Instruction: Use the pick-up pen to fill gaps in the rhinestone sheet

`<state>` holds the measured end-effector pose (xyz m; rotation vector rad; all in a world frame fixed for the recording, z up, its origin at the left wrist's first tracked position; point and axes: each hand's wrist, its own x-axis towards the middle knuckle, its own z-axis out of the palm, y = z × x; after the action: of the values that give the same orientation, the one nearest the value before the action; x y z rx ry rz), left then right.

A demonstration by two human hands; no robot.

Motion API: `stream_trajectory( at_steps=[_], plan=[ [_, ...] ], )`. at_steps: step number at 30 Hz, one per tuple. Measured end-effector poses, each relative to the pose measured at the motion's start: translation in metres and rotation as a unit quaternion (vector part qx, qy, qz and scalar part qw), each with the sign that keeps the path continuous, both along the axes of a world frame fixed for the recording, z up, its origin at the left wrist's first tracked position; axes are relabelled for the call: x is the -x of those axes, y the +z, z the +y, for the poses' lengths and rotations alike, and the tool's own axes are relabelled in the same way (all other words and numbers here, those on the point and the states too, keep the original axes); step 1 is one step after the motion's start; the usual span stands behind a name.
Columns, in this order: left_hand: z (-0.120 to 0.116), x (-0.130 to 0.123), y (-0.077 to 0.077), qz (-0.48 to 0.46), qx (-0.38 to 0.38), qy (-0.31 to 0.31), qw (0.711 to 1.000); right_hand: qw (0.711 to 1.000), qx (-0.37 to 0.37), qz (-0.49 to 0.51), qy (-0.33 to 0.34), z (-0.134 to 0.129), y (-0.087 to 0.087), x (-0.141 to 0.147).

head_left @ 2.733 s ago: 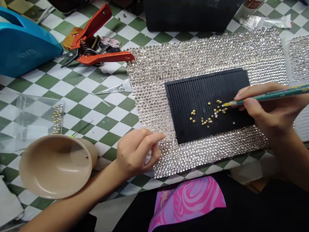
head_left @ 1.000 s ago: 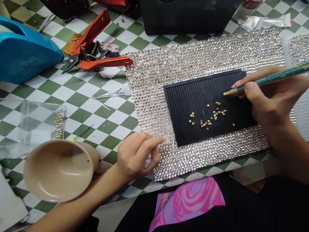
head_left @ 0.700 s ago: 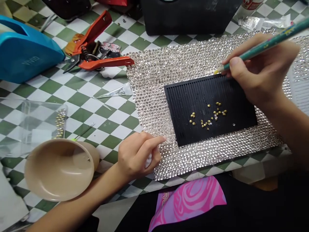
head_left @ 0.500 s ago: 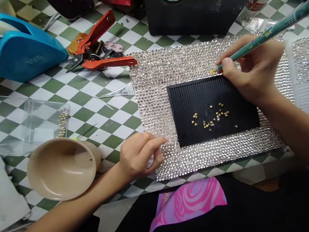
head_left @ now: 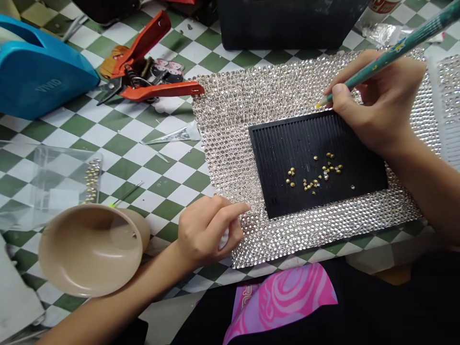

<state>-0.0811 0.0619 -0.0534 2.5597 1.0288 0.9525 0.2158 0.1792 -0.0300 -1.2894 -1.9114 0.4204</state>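
Green-and-white checkered surface (head_left: 158, 201): rhinestone mesh sheet (head_left: 223, 158) bearing a black ridged tray (head_left: 287, 158) of scattered gold studs (head_left: 314, 179). Right hand (head_left: 377, 105): fingers (head_left: 338, 96) pinch a yellow-tipped teal pencil (head_left: 381, 62) above the sheet, just past the tray. Left hand (head_left: 206, 235): curled on the sheet beside a white scrap (head_left: 224, 238), grip unclear.

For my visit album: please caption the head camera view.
Right hand holds a green pencil by a ridged black tray of gold studs on a rhinestone sheet; left hand rests on the sheet.
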Motion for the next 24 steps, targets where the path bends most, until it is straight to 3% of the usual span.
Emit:
stream_trajectory(
  at_steps=[9,14,19,24],
  plan=[
    [0.0,-0.001,0.0,0.002,0.003,-0.001,1.0,1.0,0.017,-0.015,0.005,-0.001,0.0,0.0],
    [0.0,0.0,-0.001,0.001,0.002,0.001,1.0,1.0,-0.018,-0.022,0.012,-0.007,0.007,-0.003],
    [-0.001,0.0,-0.001,0.005,0.005,0.005,1.0,1.0,-0.007,-0.023,-0.017,-0.051,0.021,-0.012],
    [0.0,0.0,0.0,0.003,0.002,0.001,1.0,0.999,0.02,-0.014,-0.042,-0.093,0.014,-0.02]
  ],
)
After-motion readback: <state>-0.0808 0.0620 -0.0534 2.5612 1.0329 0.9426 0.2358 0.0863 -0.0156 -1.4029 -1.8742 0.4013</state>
